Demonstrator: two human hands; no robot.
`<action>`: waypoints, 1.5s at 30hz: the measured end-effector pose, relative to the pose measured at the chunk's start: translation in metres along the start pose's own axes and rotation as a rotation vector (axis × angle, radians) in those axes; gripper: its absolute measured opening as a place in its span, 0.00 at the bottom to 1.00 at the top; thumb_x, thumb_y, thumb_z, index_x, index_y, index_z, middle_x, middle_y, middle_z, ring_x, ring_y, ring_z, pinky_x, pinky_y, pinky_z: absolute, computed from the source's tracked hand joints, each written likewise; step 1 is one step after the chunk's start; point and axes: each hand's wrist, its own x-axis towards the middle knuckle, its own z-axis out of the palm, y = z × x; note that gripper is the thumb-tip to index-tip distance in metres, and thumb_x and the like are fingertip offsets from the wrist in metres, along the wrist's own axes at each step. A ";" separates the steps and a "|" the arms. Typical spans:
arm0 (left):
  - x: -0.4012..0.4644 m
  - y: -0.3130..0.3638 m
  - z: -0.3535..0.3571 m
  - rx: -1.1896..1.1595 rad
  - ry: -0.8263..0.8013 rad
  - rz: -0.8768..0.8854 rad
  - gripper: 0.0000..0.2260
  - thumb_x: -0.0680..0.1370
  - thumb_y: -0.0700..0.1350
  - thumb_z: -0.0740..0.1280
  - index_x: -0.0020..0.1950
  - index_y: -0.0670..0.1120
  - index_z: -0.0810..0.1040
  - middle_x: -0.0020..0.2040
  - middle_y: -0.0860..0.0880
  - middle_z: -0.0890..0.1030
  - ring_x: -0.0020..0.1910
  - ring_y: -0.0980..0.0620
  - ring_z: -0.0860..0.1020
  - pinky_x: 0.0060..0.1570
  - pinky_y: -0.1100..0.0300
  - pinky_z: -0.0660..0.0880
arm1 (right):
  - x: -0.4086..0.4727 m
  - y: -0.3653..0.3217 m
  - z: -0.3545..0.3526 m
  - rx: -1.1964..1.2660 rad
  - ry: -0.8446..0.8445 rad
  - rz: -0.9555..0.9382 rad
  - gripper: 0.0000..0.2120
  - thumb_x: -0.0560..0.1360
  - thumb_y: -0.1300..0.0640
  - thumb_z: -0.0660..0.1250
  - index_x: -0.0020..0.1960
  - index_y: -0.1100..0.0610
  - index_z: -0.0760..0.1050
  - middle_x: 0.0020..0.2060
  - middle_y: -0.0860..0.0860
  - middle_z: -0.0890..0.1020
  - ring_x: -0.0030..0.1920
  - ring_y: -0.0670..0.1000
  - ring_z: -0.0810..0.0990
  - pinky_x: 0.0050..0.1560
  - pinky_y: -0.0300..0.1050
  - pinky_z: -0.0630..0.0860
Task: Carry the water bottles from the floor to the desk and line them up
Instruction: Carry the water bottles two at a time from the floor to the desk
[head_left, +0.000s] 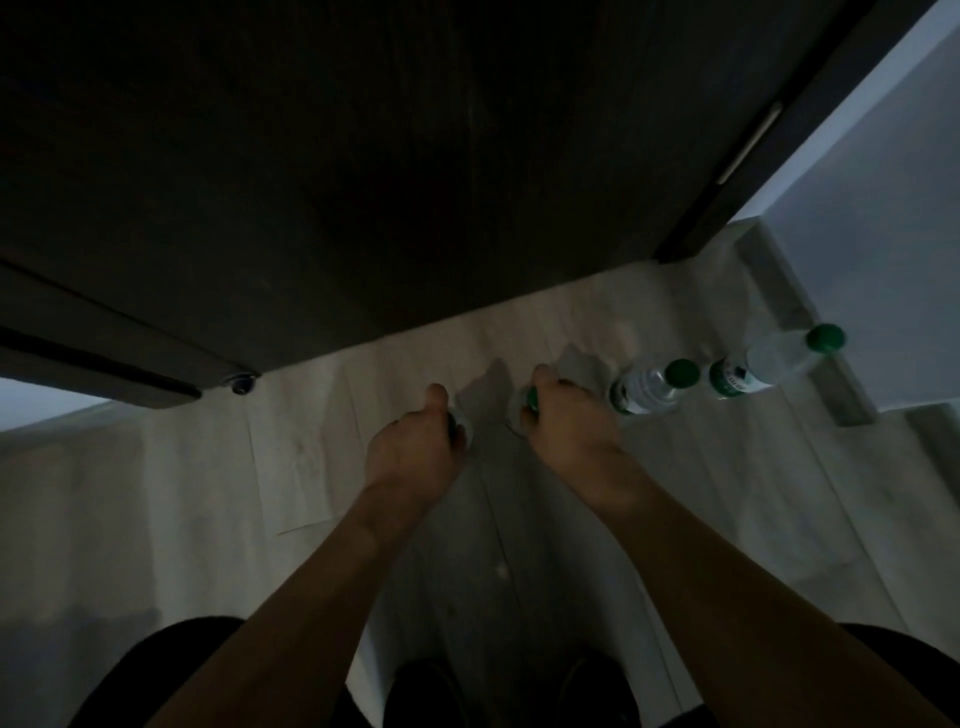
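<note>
Left hand (415, 447) wrapped round a bottle top (457, 423), right hand (566, 421) gripping another cap (531, 400), two more bottles (649, 387) stood on the floor (208, 493) nearby.

The left hand (415, 447) covers nearly all of the bottle (459, 427) beneath it, leaving a sliver of green cap. The right hand (563, 415) likewise hides its own bottle (531, 401) (only a cap edge shows). Bottle labels are unreadable. Dark shoes (431, 691) at bottom centre are murky.
</note>
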 end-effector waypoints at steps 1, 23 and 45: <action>-0.004 0.003 -0.005 -0.008 -0.017 -0.025 0.21 0.80 0.54 0.62 0.69 0.48 0.63 0.42 0.48 0.79 0.38 0.47 0.79 0.35 0.57 0.72 | -0.008 -0.001 -0.005 0.027 -0.011 0.000 0.19 0.78 0.50 0.63 0.65 0.58 0.66 0.51 0.59 0.80 0.50 0.60 0.80 0.45 0.49 0.74; -0.308 0.233 -0.621 -0.161 0.370 0.091 0.12 0.70 0.58 0.66 0.43 0.54 0.66 0.30 0.55 0.72 0.28 0.57 0.71 0.28 0.60 0.68 | -0.365 -0.207 -0.575 0.197 0.322 0.041 0.13 0.67 0.41 0.64 0.40 0.50 0.67 0.31 0.46 0.75 0.36 0.53 0.76 0.38 0.47 0.75; -0.350 0.372 -0.640 -0.157 0.196 0.642 0.14 0.66 0.58 0.68 0.39 0.52 0.67 0.31 0.55 0.75 0.31 0.55 0.73 0.29 0.59 0.65 | -0.512 -0.141 -0.636 0.330 0.704 0.540 0.09 0.67 0.45 0.67 0.40 0.49 0.70 0.28 0.44 0.75 0.30 0.46 0.75 0.29 0.38 0.70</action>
